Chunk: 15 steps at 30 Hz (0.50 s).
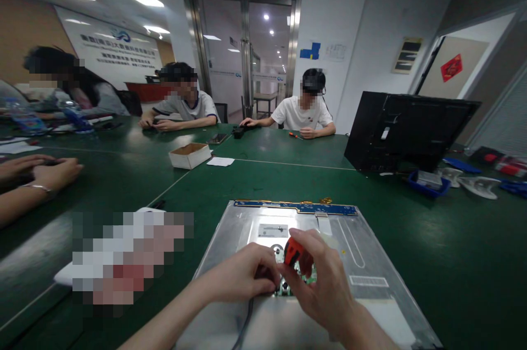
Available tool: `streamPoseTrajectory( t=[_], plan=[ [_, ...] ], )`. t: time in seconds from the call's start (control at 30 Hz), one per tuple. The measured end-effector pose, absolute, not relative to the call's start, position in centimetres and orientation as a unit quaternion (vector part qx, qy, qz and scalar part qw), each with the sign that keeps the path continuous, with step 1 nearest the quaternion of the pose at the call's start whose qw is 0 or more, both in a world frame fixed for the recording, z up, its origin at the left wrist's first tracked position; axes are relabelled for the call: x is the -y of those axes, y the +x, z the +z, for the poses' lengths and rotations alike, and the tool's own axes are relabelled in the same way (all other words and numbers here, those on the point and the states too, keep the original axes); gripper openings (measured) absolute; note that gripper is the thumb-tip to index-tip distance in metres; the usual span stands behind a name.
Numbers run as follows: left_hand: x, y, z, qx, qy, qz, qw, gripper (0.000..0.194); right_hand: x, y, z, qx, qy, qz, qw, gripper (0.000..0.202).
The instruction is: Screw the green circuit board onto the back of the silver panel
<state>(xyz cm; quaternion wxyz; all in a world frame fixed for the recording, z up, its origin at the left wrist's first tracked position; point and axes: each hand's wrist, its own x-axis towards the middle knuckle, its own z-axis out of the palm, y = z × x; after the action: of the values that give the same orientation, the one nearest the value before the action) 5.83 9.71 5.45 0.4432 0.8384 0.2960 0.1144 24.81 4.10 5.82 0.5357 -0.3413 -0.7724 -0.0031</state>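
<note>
The silvery metal back of a display panel (230, 229) lies flat in front of me, with a blue circuit strip (288, 207) along its far edge. A small green circuit board (284, 287) sits near its middle, mostly covered by my hands. Between the fingers of my right hand (323, 278) is a screwdriver (293, 251) with a red and black handle; its tip is hidden. The fingertips of my left hand (251, 273) are pinched together at the board's left edge, and what they hold is not visible. A dark cable (247, 320) runs from beneath that hand toward me.
On the green table (263, 179) stand a white cardboard box (190, 155), a black monitor (405, 130) and a blue tray (429, 183). A blurred-out white and reddish object (123, 256) lies left of the panel. Several people sit around; another person's hands (53, 174) rest at left.
</note>
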Motion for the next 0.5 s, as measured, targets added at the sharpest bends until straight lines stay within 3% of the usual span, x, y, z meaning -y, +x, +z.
streamPoseTrajectory(
  t=[0.2,0.5],
  plan=[
    [-9.71,5.84,5.33,-0.298,0.846,0.111,0.428,0.005,-3.58,24.96,6.12,0.787,-0.335,0.007,0.518,0.045],
    [-9.83,5.74,5.12,-0.295,0.851,0.106,0.421,0.008,-3.68,24.80,6.11,0.765,-0.347,-0.018,0.542,0.035]
  ],
)
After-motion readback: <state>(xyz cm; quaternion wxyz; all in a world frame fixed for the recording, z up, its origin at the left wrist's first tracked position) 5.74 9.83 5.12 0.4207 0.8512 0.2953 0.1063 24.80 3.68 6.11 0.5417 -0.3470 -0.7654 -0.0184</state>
